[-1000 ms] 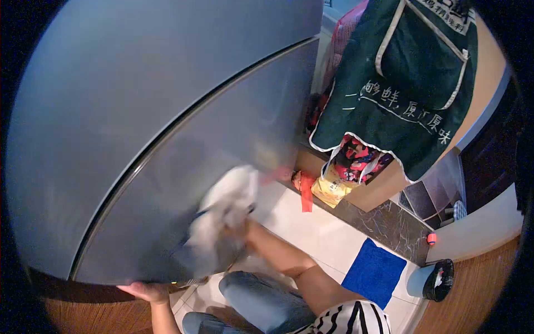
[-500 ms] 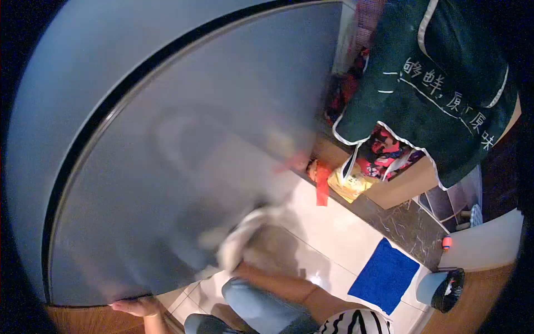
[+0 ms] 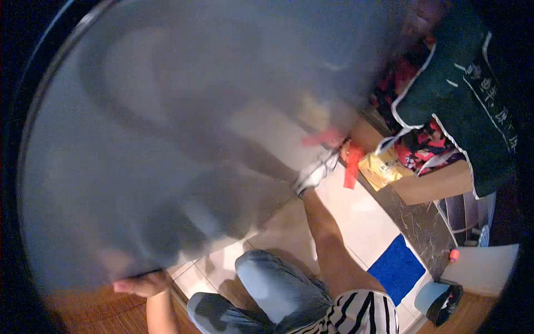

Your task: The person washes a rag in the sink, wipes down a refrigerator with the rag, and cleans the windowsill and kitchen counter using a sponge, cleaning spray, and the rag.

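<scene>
Cloth (image 3: 317, 171), white, is at the right edge of the grey door (image 3: 111, 183); the right hand (image 3: 308, 182) has hold of it, fingers hidden. The left hand (image 3: 143, 285) touches the door's lower edge; whether it grips cannot be told. A blue mat (image 3: 397, 270) lies right of the door.

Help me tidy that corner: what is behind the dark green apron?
Behind the apron, patterned cloth and a tan panel show past its lower edge. The apron covers the rest, so whatever else is there cannot be seen.
</scene>
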Available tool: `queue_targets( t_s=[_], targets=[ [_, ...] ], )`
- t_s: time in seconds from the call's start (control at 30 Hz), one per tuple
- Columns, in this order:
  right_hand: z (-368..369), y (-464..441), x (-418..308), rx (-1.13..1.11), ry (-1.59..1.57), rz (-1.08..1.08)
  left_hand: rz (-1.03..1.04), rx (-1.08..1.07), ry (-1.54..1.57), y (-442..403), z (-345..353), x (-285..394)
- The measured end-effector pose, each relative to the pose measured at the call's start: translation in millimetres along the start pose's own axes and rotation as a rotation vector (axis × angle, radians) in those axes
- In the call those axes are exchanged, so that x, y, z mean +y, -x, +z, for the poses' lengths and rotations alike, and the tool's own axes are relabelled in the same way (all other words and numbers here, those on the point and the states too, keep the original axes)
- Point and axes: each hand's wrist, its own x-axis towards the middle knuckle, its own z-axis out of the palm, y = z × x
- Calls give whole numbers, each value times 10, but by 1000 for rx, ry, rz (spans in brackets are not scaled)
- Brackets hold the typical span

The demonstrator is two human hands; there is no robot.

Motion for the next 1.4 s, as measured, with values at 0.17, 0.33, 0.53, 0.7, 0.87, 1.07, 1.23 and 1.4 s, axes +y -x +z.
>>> queue_targets(
  t_s=[0.17, 0.33, 0.53, 0.7, 0.87, 1.07, 1.23, 1.4],
  targets=[
    [287, 1765, -869, -478, 63, -210, 534, -287, -653, 141, 129, -226],
    [307, 2082, -1746, -1076, -10, -210, 753, -527, -710, -15, 346, -108],
    [-192, 1404, -4424, -1418, 27, -765, 256, -689, -772, -17, 368, 1032],
    [-424, 1565, -7078, -1434, 241, -937, 157, -308, -684, 90, 557, 2598],
    [-781, 1778, -7778, -1768, 402, -722, -463, -370, -169, 80, 1222, 3651],
    [-1043, 1348, -8910, -1282, 244, -659, -249, -683, -111, -961, 2213, 4385],
    [-1470, 799, -9343, -873, 315, -1011, 266, -676, -179, -1841, 3632, 4717],
    [-1305, 671, -9425, -548, 285, -1162, 584, -742, -255, -2135, 4628, 4813]
  ],
)
